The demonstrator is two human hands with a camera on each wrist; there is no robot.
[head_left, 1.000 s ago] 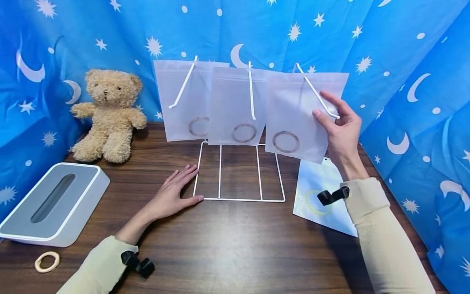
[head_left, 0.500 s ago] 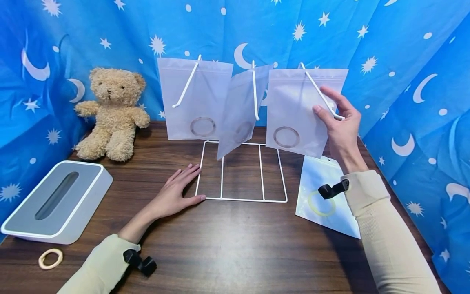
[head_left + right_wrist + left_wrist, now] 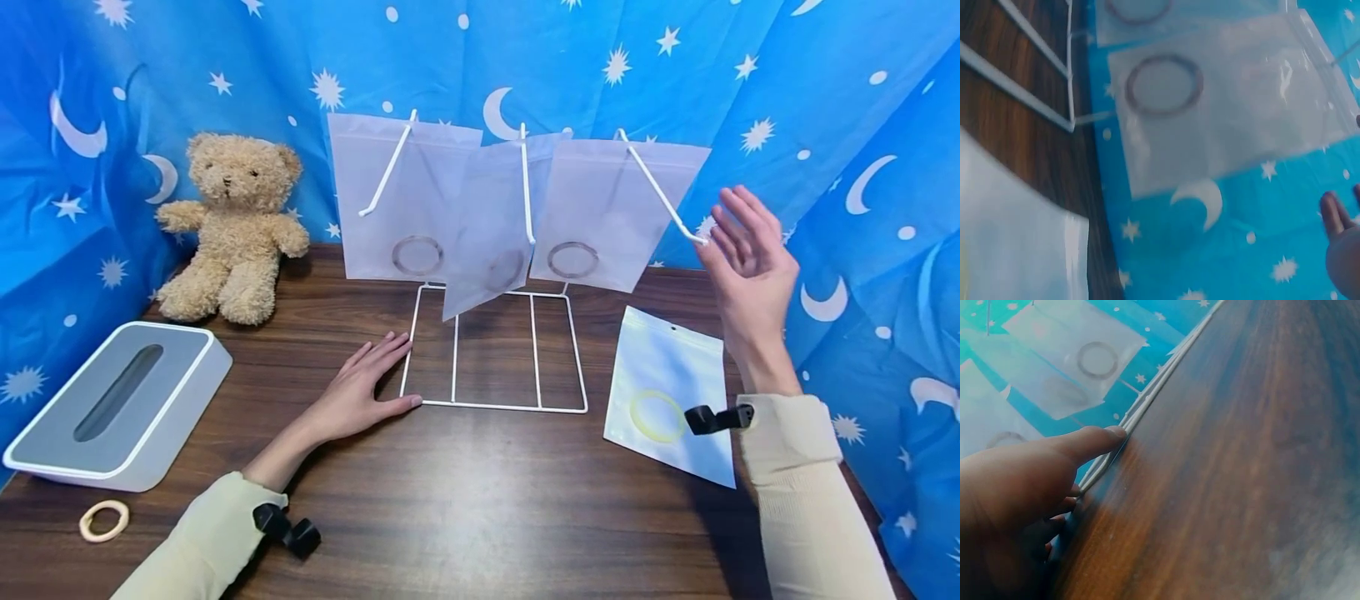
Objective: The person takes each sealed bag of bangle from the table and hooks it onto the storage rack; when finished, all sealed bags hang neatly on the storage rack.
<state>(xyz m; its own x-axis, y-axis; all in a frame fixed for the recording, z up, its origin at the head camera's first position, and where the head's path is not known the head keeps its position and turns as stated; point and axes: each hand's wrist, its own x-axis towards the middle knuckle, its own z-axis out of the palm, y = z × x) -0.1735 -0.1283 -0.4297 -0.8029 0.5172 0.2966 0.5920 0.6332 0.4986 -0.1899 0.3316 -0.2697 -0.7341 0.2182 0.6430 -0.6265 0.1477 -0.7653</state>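
A white wire rack stands on the table with three hooks. From each hook hangs a frosted zip bag with a ring-shaped item showing through: left bag, middle bag, right bag. The middle bag is turned at an angle. My left hand rests at the rack base's left side, thumb on the front corner wire and fingers spread. My right hand is up beside the tip of the right hook, fingers loosely bent, clear of the bag; only part of it shows in the right wrist view.
Another zip bag holding a pale yellow ring lies on the table right of the rack. At the left are a grey-topped tissue box, a wooden-looking ring and a seated teddy bear. A blue starry curtain encloses the table.
My right hand has let go of the right bag and moved right, off it. That bag's lower end has swung back, and the middle bag has turned sideways. My left hand stays put.
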